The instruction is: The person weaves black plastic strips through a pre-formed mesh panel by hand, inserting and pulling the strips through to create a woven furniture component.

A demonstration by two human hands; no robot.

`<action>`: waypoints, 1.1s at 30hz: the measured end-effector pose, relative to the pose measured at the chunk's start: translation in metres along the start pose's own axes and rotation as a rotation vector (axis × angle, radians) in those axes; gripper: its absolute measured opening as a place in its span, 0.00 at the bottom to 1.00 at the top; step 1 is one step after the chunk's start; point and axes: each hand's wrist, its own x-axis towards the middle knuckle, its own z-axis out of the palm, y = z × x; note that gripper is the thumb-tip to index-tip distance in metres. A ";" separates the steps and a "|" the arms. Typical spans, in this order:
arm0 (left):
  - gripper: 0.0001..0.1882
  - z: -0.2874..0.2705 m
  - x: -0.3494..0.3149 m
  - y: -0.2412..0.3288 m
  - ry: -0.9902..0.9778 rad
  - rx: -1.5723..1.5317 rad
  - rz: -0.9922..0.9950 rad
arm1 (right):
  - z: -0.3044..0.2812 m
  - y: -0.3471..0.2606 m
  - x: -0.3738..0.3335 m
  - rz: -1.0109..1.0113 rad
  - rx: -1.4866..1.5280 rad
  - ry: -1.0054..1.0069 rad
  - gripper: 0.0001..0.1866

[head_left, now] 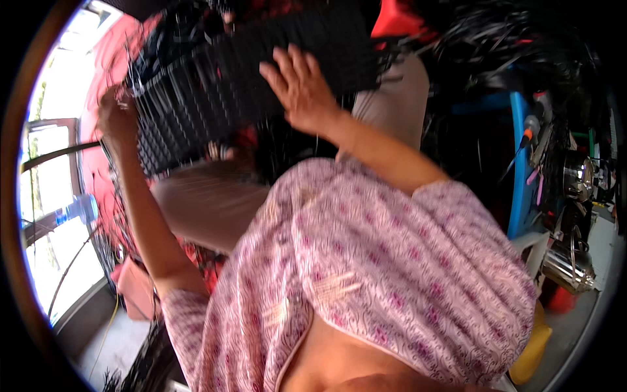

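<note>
A black woven panel of flat strips lies slanted across my knees, with loose strip ends sticking out along its edges. My right hand rests on its upper face, fingers spread and lying flat. At the panel's left edge, my left hand is closed, somewhat blurred, among the loose ends. What its fingers hold is hidden. A long black strip runs off to the left from beside my left wrist.
Loose black strips are heaped at the far right. A blue frame stands on the right, beside an orange-tipped tool and metal pots. On the left are a clear plastic bottle and a pink bag.
</note>
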 end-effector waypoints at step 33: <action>0.23 0.070 -0.010 0.328 0.060 -0.572 0.484 | -0.019 0.220 -0.059 0.888 1.178 0.187 0.10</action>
